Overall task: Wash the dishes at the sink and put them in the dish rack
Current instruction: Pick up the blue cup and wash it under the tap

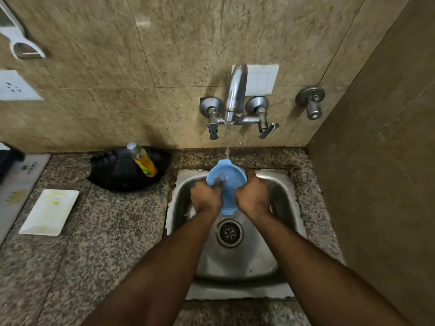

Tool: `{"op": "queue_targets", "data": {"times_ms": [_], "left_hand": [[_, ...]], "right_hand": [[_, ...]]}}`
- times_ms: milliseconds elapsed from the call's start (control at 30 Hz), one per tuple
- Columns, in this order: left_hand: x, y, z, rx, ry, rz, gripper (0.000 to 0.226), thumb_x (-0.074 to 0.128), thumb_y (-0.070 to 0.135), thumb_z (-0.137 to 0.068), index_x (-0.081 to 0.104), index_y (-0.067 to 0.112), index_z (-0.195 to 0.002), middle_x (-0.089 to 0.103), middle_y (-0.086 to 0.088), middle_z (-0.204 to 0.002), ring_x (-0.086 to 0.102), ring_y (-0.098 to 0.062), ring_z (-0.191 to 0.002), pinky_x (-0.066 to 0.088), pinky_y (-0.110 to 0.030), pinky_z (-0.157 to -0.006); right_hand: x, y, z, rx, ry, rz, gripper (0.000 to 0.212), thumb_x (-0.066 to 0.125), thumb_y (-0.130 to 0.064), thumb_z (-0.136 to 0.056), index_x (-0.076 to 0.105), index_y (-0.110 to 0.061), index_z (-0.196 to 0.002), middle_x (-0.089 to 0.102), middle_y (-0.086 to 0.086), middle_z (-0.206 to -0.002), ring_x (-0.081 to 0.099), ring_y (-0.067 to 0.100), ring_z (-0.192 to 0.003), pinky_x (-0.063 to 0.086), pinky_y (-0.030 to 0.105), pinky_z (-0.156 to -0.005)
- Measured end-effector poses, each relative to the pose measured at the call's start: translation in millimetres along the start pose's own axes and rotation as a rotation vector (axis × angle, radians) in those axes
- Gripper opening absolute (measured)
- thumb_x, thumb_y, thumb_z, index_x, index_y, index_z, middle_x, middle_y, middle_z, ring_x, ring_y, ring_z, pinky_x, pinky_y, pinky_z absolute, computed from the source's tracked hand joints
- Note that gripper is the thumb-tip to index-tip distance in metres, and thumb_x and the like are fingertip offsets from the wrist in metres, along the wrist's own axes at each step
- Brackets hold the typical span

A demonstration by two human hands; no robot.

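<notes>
Head view. Both hands hold a blue bowl (227,182) over the steel sink (286,196), under the stream of water (227,149) falling from the tap (236,92). The left hand (206,198) has its grip pressed onto the bowl's left rim, fingers curled over the edge into the bowl. The right hand (253,196) has its grip closed on the right side of the bowl, fingers hidden behind it. The bowl is tilted, its opening facing up and toward the left; the stream lands at its far rim. Both forearms cross the near half of the sink and cover part of its basin; the drain (229,232) shows between them, below the bowl.

Surroundings. The sink is set into a speckled counter (106,243). Left of the sink, against the wall, lies a black tray (117,177) with a yellow bottle (143,161) leaning in it. Nearer and further left, a white plate (49,211) with yellowish smears lies flat on the counter, well apart from the sink. A white switch plate (261,78) sits on the tiled wall behind the tap, a separate valve (312,101) to its right, and a socket (14,87) at far left. A brown side wall (376,161) bounds the sink on the right.
</notes>
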State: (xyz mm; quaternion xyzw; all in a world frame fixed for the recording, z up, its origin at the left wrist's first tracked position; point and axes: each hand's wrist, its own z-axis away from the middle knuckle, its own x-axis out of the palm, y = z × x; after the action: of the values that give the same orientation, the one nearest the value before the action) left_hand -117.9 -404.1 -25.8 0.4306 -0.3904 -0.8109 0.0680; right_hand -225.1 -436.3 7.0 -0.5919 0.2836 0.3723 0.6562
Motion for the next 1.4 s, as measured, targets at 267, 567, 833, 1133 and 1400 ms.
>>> {"op": "queue_targets", "data": {"times_ms": [267,567,833,1133,1400], "left_hand": [[3.9,-1.4,18.0,0.109,-0.237,0.271,0.047,0.059,0.017,-0.071,0.063,0.024,-0.117,0.073,-0.004,-0.108,0.071,-0.029,-0.097,0.061,-0.048,-0.084],[-27.9,-18.0,8.9,-0.095,-0.501,0.538,0.025,0.058,0.017,-0.103,0.064,0.008,-0.126,0.073,-0.015,-0.108,0.072,-0.022,-0.076,0.058,-0.030,-0.054],[-12.1,0.0,15.5,-0.410,-0.646,0.749,0.073,0.042,0.076,-0.095,0.067,0.015,-0.127,0.075,-0.016,-0.119,0.073,-0.032,-0.100,0.062,-0.044,-0.078],[-30.5,24.6,14.8,-0.392,-0.443,0.904,0.033,0.052,0.019,-0.105,0.062,-0.002,-0.129,0.071,-0.016,-0.108,0.069,-0.029,-0.088,0.060,-0.036,-0.070],[-31.1,21.6,16.8,-0.304,-0.417,0.837,0.029,0.052,0.033,-0.105,0.072,0.013,-0.109,0.074,-0.012,-0.116,0.069,-0.029,-0.108,0.054,-0.041,-0.100]], "right_hand": [[2.0,9.3,-16.1,0.226,0.041,-0.359,0.027,0.049,-0.033,-0.101,0.067,-0.018,-0.115,0.073,0.015,-0.112,0.068,0.038,-0.100,0.056,0.044,-0.087],[-12.3,24.6,-3.5,0.476,-0.371,-0.853,0.034,0.060,-0.010,-0.087,0.064,-0.016,-0.121,0.072,0.016,-0.112,0.073,0.034,-0.083,0.063,0.044,-0.059],[-13.4,6.4,11.3,-0.243,0.061,0.272,0.074,0.067,-0.055,-0.081,0.047,-0.023,-0.144,0.067,0.006,-0.118,0.067,0.028,-0.102,0.050,0.032,-0.076],[-0.8,19.3,30.2,-0.525,-0.063,0.315,0.066,0.035,-0.055,-0.101,0.027,-0.027,-0.160,0.031,0.012,-0.162,0.040,0.033,-0.142,0.045,0.043,-0.107],[-3.3,-14.4,-3.6,-0.586,-0.175,0.306,0.057,0.037,-0.037,-0.100,0.052,-0.005,-0.144,0.050,0.019,-0.150,0.044,0.033,-0.142,0.034,0.041,-0.118]]}}
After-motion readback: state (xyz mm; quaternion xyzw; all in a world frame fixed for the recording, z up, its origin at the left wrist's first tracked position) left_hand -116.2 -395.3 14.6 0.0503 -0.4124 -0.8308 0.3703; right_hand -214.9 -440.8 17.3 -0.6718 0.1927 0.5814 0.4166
